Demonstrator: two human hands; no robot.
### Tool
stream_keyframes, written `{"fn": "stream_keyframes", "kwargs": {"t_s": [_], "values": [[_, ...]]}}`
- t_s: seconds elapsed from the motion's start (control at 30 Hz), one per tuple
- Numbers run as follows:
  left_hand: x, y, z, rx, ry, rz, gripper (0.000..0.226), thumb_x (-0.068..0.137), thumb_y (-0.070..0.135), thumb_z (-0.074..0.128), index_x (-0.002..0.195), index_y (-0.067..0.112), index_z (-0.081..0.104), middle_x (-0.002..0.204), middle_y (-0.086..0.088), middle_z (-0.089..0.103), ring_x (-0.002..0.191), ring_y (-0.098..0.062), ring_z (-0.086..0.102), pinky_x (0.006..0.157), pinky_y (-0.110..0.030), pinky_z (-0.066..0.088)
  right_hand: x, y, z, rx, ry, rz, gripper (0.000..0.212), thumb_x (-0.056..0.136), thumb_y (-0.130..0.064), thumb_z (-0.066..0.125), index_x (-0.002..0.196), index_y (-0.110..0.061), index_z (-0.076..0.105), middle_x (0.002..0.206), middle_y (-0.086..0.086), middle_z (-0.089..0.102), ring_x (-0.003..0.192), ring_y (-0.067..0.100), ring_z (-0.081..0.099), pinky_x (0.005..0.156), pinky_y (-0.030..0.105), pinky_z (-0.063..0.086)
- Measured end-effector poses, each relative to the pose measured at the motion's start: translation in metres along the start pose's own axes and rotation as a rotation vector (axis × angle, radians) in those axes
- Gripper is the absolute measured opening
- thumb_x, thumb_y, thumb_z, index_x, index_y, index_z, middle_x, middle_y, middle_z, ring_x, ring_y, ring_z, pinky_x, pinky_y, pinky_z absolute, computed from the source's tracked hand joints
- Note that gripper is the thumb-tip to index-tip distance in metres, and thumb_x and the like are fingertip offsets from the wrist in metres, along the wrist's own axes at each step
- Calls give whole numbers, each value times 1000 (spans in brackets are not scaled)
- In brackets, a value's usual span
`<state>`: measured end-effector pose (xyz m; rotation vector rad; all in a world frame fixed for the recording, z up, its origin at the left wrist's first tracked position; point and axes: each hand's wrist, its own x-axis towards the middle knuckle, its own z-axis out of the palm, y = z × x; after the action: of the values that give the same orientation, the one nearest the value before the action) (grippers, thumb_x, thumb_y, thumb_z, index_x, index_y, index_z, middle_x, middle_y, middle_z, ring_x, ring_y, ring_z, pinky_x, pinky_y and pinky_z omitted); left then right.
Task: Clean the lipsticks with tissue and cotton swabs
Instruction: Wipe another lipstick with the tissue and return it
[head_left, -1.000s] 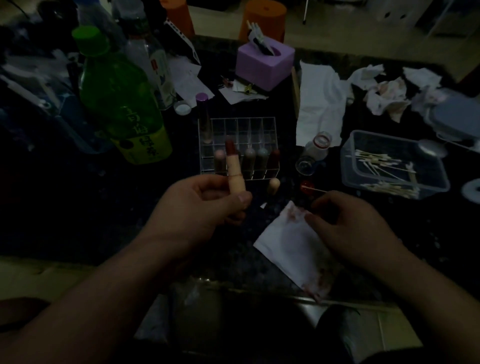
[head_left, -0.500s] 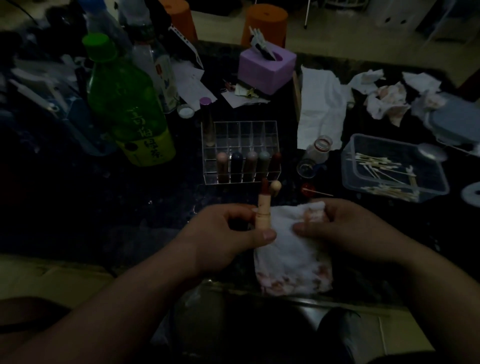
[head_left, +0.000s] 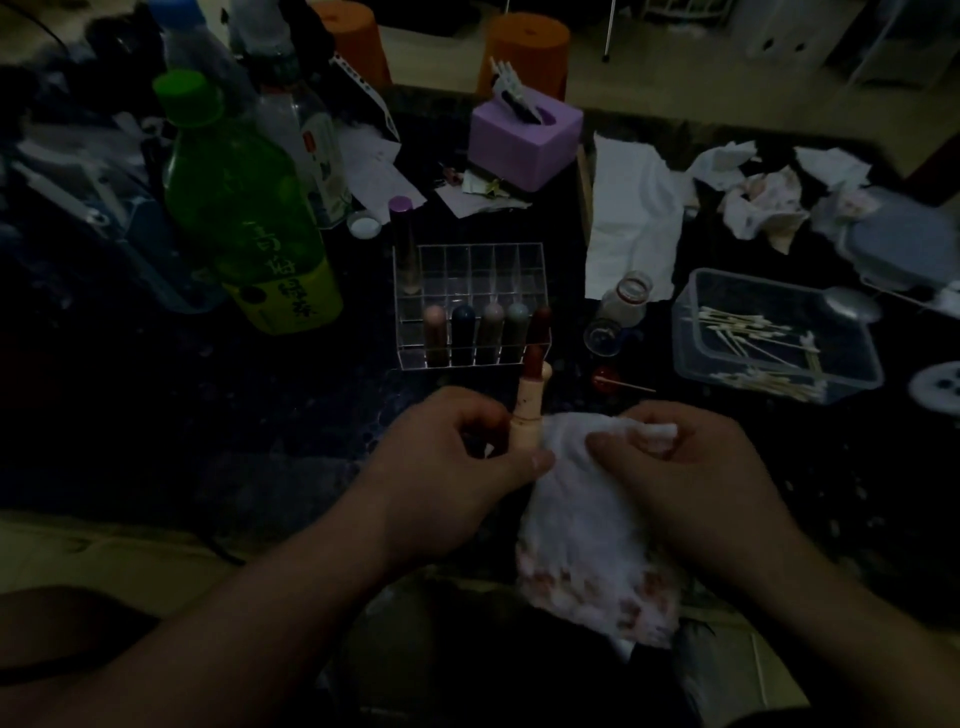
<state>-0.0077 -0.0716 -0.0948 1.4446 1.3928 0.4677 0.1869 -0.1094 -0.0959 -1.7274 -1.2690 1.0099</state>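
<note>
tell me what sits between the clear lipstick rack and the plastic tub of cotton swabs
In the head view, a small clear bottle and a little round glass piece sit there, with a red-tipped swab lying just nearer the person.

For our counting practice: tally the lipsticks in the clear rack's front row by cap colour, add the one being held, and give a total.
Pink cap: 1
Dark blue cap: 1
Greyish caps: 2
Dark red cap: 1
Peach lipstick in the left hand: 1
Total: 6
</note>
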Motion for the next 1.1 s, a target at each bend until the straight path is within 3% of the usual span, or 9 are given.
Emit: {"fn": "stream_keyframes", "kwargs": {"t_s": [0.2, 0.33, 0.47, 0.57, 0.63, 0.67, 0.8, 0.93, 1.1], "values": [[-3, 14, 3, -249, -150, 27, 12, 83, 12, 78, 93, 9, 73, 82, -7, 77, 72, -22, 74, 66, -31, 61, -3, -15, 8, 128, -11, -64, 14, 89, -11, 68, 77, -7, 73, 73, 11, 73, 71, 29, 70, 64, 37, 55], [-3, 16, 1, -359, -174, 66, 12, 82, 8, 76, 94, 4, 74, 81, -8, 77, 71, -20, 74, 67, -27, 59, -10, -19, 11, 372, -57, -22, 16, 87, -18, 64, 83, -5, 74, 80, 18, 73, 74, 29, 71, 64, 31, 56], [-2, 13, -1, -443, -179, 68, 21, 79, 14, 77, 97, 3, 75, 87, -10, 77, 73, -23, 72, 70, -31, 57, -16, -18, 9, 527, -134, 12, 10, 84, -23, 73, 90, -23, 80, 91, 10, 77, 85, 23, 74, 70, 26, 57], [-4, 14, -6, -462, -201, 81, 18, 81, 8, 76, 97, 1, 75, 86, -7, 77, 70, -16, 72, 67, -24, 55, -17, -15, 1, 656, -233, 46, 42, 69, -42, 80, 106, -25, 76, 107, 1, 75, 99, 16, 71, 82, 26, 57], [-6, 17, -9, -450, -212, 97, 18, 80, 6, 76, 97, 2, 75, 86, -5, 78, 70, -12, 73, 65, -19, 54, -16, -22, -3, 954, -333, 247, 68, 63, -55, 80, 103, -1, 72, 112, 23, 70, 103, 36, 68, 83, 42, 58], [-7, 18, -11, -434, -222, 105, 20, 79, 7, 77, 98, 3, 75, 88, -5, 78, 73, -12, 74, 66, -19, 55, -14, -24, -5, 996, -371, 289, 65, 69, -56, 72, 94, 4, 73, 104, 30, 69, 96, 40, 69, 77, 44, 59], [-9, 19, -12, -348, -268, 127, 22, 75, 12, 80, 96, 7, 77, 88, -4, 78, 80, -18, 76, 73, -27, 59, -4, -29, -13, 728, -386, 221, 11, 67, -12, 67, 69, -7, 76, 70, 15, 71, 61, 21, 69, 53, 25, 55], [-11, 21, -13, -341, -288, 127, 26, 70, 14, 80, 94, 5, 76, 83, -8, 78, 75, -22, 76, 71, -28, 61, -2, -32, -11, 588, -449, 84, 22, 63, 4, 71, 70, -14, 79, 73, 8, 74, 64, 14, 71, 57, 19, 54], [-13, 22, -15, -321, -321, 130, 17, 72, 9, 81, 88, 10, 77, 79, -7, 77, 72, -18, 75, 67, -24, 58, -1, -35, -10, 446, -421, -68, 24, 67, -8, 68, 53, -28, 75, 59, -5, 70, 52, 4, 65, 51, 14, 49]]}}
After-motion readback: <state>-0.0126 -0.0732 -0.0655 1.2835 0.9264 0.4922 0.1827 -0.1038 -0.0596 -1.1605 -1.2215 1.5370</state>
